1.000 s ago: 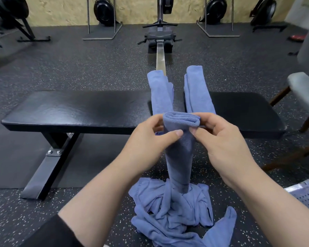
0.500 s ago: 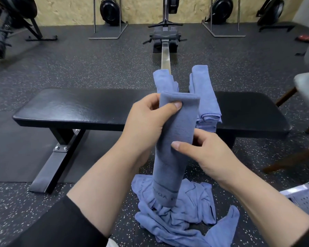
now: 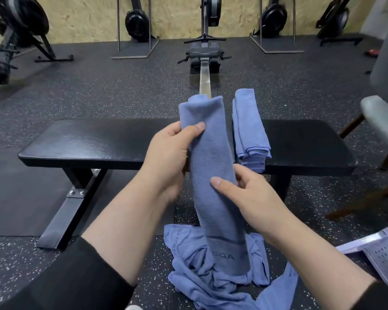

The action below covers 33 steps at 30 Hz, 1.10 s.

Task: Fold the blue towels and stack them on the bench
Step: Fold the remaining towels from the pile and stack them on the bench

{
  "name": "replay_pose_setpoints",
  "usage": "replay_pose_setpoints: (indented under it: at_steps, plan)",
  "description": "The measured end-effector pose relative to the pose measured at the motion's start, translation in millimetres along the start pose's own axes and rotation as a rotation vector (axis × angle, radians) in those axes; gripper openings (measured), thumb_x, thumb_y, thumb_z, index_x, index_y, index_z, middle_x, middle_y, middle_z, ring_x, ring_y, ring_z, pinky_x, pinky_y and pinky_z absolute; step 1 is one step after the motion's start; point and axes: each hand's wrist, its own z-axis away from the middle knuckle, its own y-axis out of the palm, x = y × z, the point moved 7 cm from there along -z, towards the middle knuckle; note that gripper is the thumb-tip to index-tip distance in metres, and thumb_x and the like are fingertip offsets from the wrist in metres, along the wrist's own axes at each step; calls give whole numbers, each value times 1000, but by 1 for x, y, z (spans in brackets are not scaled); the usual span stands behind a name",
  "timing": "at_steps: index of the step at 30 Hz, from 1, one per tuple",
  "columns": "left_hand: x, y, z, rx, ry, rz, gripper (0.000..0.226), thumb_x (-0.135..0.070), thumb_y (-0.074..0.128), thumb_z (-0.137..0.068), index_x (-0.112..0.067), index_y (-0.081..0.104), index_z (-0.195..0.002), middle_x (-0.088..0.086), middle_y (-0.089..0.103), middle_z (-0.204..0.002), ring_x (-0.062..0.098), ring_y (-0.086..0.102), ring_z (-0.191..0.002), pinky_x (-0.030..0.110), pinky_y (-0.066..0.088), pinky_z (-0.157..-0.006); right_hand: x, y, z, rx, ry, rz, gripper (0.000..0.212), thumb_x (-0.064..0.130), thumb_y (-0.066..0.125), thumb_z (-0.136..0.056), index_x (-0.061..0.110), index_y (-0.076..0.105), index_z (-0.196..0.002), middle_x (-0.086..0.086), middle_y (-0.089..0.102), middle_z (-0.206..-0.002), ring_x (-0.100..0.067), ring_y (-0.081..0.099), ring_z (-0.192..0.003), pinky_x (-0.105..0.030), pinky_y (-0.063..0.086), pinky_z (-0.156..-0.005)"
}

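Observation:
I hold a blue towel, folded into a long narrow strip, upright in front of the black bench. My left hand grips its upper part, thumb across the front. My right hand holds it lower down, thumb on the front and fingers behind. On the bench, just right of the held strip, lies a stack of folded blue towels. Loose blue towels are heaped on the floor under my hands. Another folded towel behind the held one is mostly hidden.
A grey chair stands at the right. A perforated white basket sits on the floor at the lower right. A rowing machine runs away behind the bench, with more exercise machines along the far wall.
My left hand has raised the towel's top higher above the bench. My right hand slid from the top edge down to the strip's middle. The hanging end has lifted off the floor heap.

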Motion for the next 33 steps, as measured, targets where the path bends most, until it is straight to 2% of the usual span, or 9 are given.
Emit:
replay_pose_setpoints:
  at_steps: [4, 8, 14, 17, 19, 23, 25, 29, 33]
  plan:
    - [-18, 3, -12, -51, -18, -19, 17, -24, 65, -95, -20, 66, -79, 0, 69, -72, 15, 64, -59, 26, 51, -58, -1, 1, 7, 85, 51, -10, 12, 24, 73, -92, 19, 76, -103, 5, 79, -101, -19, 74, -102, -42, 58, -96]
    - [-45, 5, -33, -105, -2, 30, 15, -21, 65, -95, -15, 61, -82, -3, 65, -56, 11, 61, -45, 18, 46, -49, -3, 1, 10, 132, 71, -17, 9, 20, 71, -93, 19, 76, -100, 3, 79, -100, -15, 75, -97, -35, 58, -90]
    - [-68, 30, -88, -108, -3, 10, 14, -20, 70, -92, -7, 69, -97, 5, 75, -74, 18, 73, -62, 27, 56, -55, 1, -17, 1, 15, 85, -76, 15, 21, 62, -95, 25, 71, -107, 10, 78, -101, -12, 73, -100, -37, 58, -95]
    - [-67, 46, -121, -117, -31, -4, 41, -20, 74, -87, 2, 69, -121, 15, 77, -106, 29, 75, -97, 46, 61, -87, -1, -34, -5, -67, 98, -142, 16, 23, 63, -96, 23, 73, -108, 7, 79, -103, -15, 74, -102, -47, 56, -99]
    - [-63, 54, -145, -121, -44, -43, 43, -21, 76, -84, 2, 69, -120, 15, 76, -107, 31, 75, -99, 48, 59, -91, -4, -45, -7, -101, 108, -196, 16, 24, 63, -99, 20, 74, -109, 4, 79, -105, -16, 74, -103, -48, 55, -100]
    - [-52, 73, -183, -152, -71, -128, 20, -22, 74, -90, -7, 69, -101, 5, 73, -84, 21, 72, -74, 26, 58, -57, -7, -68, -13, -158, 109, -219, 17, 29, 65, -99, 17, 73, -107, 1, 80, -100, -18, 76, -97, -50, 56, -98]
    - [-45, 86, -200, -141, -77, -165, 18, -23, 74, -91, -8, 68, -98, 3, 68, -79, 20, 69, -70, 23, 54, -52, -5, -80, -16, -194, 93, -219, 17, 31, 66, -98, 17, 72, -106, 0, 80, -99, -19, 76, -96, -51, 56, -97]
    - [-30, 125, -221, -96, -105, -171, 18, -18, 70, -94, -10, 61, -82, -3, 59, -47, 9, 55, -33, 16, 41, -36, 1, -107, -18, -263, 57, -204, 13, 27, 66, -98, 20, 70, -108, 5, 80, -98, -14, 76, -95, -47, 58, -95]
    - [-19, 161, -244, -65, -96, -191, 22, -16, 69, -94, -11, 57, -76, -4, 54, -44, 9, 48, -30, 12, 35, -35, 1, -145, -21, -339, 43, -237, 13, 21, 63, -99, 19, 71, -110, 3, 80, -98, -15, 77, -93, -44, 59, -91]
